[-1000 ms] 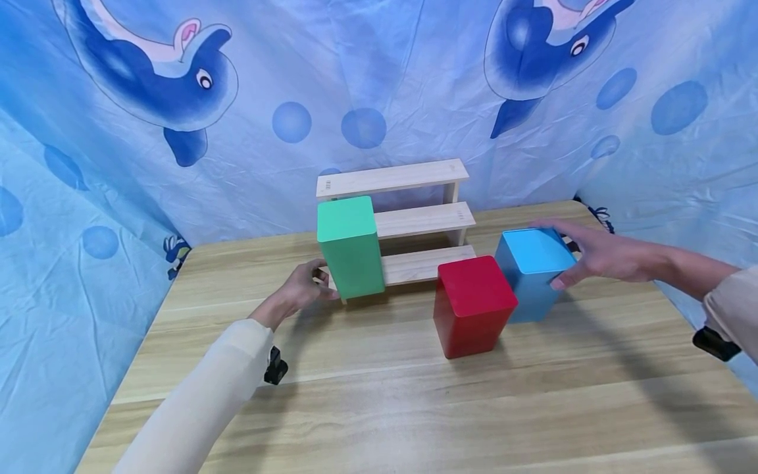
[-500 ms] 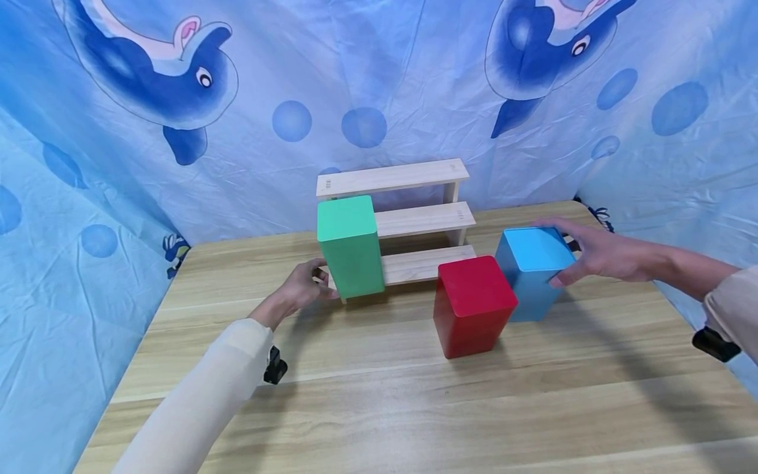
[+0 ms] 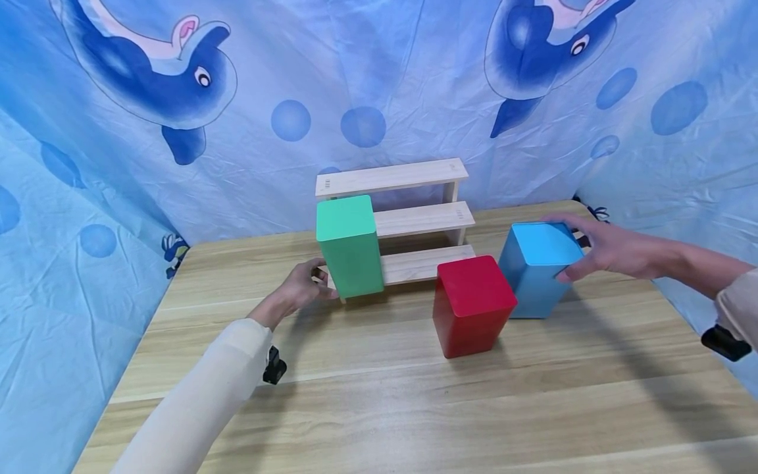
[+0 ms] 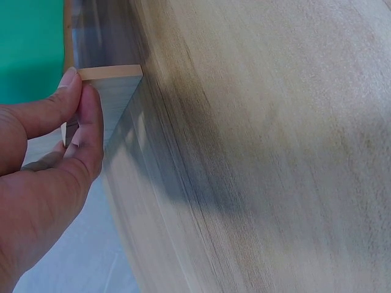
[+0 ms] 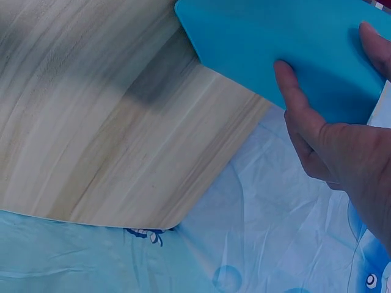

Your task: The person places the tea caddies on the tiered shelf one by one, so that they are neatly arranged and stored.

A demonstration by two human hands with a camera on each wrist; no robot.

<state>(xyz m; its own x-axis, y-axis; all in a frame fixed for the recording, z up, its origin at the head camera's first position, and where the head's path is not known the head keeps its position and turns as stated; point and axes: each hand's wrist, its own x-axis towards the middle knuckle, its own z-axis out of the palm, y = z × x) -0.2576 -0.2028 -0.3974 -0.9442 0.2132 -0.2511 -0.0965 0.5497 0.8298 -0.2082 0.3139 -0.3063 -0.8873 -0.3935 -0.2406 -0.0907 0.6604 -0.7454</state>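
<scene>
At the left end of a three-step pale wooden rack (image 3: 423, 220), my left hand (image 3: 301, 288) pinches the lowest step, thumb and fingertips on the board end (image 4: 110, 72) in the left wrist view. A tall green box (image 3: 354, 253) stands upright on the lowest step, close by that hand. On the right, my right hand (image 3: 616, 251) grips a blue box (image 3: 535, 276) from its right side, thumb on the near side and fingers behind the top. The right wrist view shows thumb and a finger against the blue wall (image 5: 244, 43). A red box (image 3: 474, 306) stands on the table just left of the blue one.
The wood-grain table (image 3: 379, 408) extends in front of the rack. A blue cloth (image 3: 391, 85) printed with dolphins hangs behind it and along both sides. The table's right back corner (image 5: 168, 223) lies near the right hand.
My right hand has moved the blue box slightly right and back, away from the red box. My left hand, the green box, the red box and the rack look unmoved.
</scene>
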